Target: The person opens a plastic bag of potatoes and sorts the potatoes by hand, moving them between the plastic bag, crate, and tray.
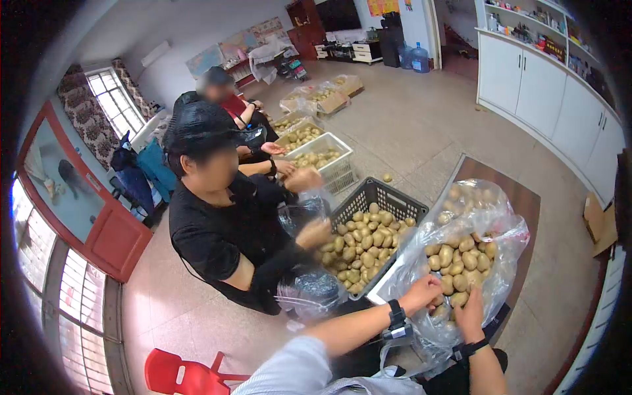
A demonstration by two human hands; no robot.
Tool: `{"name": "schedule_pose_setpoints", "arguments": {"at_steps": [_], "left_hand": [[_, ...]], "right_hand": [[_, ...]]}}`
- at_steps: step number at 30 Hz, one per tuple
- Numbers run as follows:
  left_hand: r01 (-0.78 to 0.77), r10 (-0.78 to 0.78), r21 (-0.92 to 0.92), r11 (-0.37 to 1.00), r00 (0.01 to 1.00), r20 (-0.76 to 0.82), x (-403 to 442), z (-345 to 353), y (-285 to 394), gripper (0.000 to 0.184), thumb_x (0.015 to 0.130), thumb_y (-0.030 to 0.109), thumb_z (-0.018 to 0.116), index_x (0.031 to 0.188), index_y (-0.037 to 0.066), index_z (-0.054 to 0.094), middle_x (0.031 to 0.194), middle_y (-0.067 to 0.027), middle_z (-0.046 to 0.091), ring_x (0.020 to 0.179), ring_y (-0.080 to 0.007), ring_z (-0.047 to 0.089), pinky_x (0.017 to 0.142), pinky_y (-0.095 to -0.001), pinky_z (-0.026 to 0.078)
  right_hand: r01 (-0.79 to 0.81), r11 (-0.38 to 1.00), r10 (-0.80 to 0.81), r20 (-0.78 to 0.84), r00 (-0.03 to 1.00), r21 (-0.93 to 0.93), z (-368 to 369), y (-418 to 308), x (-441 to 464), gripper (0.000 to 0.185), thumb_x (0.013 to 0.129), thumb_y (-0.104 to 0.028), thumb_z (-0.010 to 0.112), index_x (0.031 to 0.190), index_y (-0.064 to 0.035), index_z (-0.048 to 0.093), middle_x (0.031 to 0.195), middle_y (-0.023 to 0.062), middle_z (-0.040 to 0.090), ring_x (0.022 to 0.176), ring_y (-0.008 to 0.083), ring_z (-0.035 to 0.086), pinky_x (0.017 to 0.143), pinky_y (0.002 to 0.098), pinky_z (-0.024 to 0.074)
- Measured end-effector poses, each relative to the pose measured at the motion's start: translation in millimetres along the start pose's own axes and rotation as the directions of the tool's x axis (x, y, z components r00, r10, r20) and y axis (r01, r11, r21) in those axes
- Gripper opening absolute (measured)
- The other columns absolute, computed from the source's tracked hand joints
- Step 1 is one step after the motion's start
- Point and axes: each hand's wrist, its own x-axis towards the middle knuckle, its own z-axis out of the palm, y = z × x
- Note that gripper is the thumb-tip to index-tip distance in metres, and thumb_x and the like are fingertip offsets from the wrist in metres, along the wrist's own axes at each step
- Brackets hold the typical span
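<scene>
My left hand [422,294] is over the near left edge of a clear plastic bag [505,289] filled with brown oval fruits [469,261]. Its fingers are curled together, and what they hold, if anything, is too small to make out. Close by on the right, my right hand [469,317] has its fingers stretched out against the nearest fruits at the bag's front edge. The bag's film spreads loosely round the fruits and under both wrists. Dark bands are on both my wrists.
At the left, a person in black [210,224] reaches over a dark crate [411,205] of the same fruits. Beyond stand a white crate [343,172] and more people. A red chair [178,374] is at lower left, white cabinets [540,85] at upper right.
</scene>
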Motion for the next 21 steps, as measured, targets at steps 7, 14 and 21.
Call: {"name": "schedule_pose_setpoints", "arguments": {"at_steps": [7,14,21], "left_hand": [[-0.020,0.007,0.134,0.991,0.996,0.093,-4,7,-8,0.028,0.091,0.026,0.065,0.106,0.006,0.054,0.083,-0.0021,0.060,0.069,-0.0119,0.060,0.056,-0.0274,0.051],[-0.046,0.032,0.131,0.990,0.993,0.110,-1,6,-15,0.026,0.091,0.024,0.064,0.104,0.004,0.054,0.079,-0.0025,0.059,0.067,-0.0115,0.058,0.055,-0.0276,0.051],[-0.062,0.049,0.138,0.988,0.994,0.095,-6,6,-10,0.025,0.089,0.022,0.064,0.102,0.003,0.053,0.075,-0.0028,0.058,0.063,-0.0110,0.056,0.052,-0.0272,0.048]], "right_hand": [[0.044,0.971,-0.039,0.024,0.999,-0.236,11,14,-9,0.048,0.071,-0.007,0.065,0.116,0.0006,0.053,0.111,0.0223,0.056,0.103,0.0418,0.054,0.090,0.0496,0.0435],[0.180,0.880,-0.144,0.113,0.983,-0.439,23,15,-17,0.032,0.065,-0.010,0.069,0.095,-0.0034,0.058,0.100,0.0129,0.057,0.093,0.0345,0.058,0.074,0.0495,0.0457],[0.123,0.889,-0.114,0.047,0.992,-0.441,25,13,-14,0.035,0.067,-0.010,0.068,0.099,-0.0028,0.058,0.106,0.0160,0.054,0.096,0.0364,0.056,0.079,0.0479,0.0454]]}}
